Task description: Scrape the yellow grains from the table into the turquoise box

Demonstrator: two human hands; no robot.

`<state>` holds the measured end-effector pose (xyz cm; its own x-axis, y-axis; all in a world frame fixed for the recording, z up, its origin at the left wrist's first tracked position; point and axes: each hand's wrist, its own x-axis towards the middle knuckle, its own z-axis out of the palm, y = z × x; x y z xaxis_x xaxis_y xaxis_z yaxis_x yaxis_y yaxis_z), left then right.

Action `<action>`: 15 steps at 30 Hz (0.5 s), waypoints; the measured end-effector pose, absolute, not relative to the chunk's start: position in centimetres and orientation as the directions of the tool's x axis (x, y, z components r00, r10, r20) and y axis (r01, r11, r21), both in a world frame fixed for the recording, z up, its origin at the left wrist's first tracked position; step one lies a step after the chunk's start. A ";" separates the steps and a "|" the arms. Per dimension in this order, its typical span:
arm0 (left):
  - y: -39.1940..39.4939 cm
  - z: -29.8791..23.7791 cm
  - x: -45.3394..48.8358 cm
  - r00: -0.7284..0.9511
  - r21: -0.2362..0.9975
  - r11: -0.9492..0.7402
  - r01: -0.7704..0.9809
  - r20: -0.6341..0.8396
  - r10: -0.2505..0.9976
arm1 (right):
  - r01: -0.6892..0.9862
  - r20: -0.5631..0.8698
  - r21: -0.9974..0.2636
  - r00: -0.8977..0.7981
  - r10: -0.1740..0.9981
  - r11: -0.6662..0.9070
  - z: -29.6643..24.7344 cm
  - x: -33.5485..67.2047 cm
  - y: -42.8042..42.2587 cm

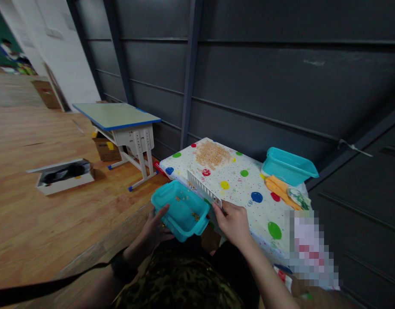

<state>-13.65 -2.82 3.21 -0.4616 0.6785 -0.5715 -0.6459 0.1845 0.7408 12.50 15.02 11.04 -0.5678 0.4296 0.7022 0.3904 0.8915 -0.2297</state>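
We note the left hand [154,227] half-curled, gripping the near left side of a blue basin [180,214], thumb over the rim; a few beans [195,216] lie inside. The basin is at the table's edge. Next, a white slotted strip [202,187], on edge; beyond it, a bean pile [213,155] on the tablecloth [236,199]. Our right hand [234,221] is closed around the strip's near end. Far right: a second basin [289,167].

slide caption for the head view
Left hand holds a turquoise basin with scattered grains; right hand grips a slotted white piece by a balloon-print tablecloth.
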 end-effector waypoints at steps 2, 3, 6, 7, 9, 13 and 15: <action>-2.8 3.1 -13.6 -0.460 0.743 0.185 -0.643 -0.569 0.682 | 0.427 0.692 -0.245 -0.551 0.466 0.870 11.0 12.2 15.7; -2.7 3.1 -13.6 -0.466 0.745 0.185 -0.641 -0.569 0.678 | 0.455 0.678 -0.254 -0.546 0.492 0.854 10.9 11.9 16.1; -2.7 2.9 -13.5 -0.467 0.743 0.183 -0.644 -0.571 0.675 | 0.556 0.599 -0.267 -0.544 0.588 0.787 11.2 10.5 17.5; -2.7 2.8 -13.5 -0.464 0.740 0.183 -0.648 -0.573 0.675 | 0.588 0.566 -0.265 -0.547 0.617 0.764 11.4 9.9 17.8; -2.7 2.8 -13.6 -0.460 0.737 0.179 -0.652 -0.572 0.680 | 0.640 0.501 -0.251 -0.556 0.663 0.726 11.9 8.7 18.2; -2.8 2.6 -13.8 -0.465 0.744 0.184 -0.642 -0.569 0.678 | 0.694 0.398 -0.219 -0.578 0.712 0.686 13.1 6.8 18.2; -2.8 2.4 -13.9 -0.467 0.742 0.185 -0.644 -0.573 0.674 | 0.697 0.373 -0.208 -0.593 0.714 0.687 13.5 6.5 18.1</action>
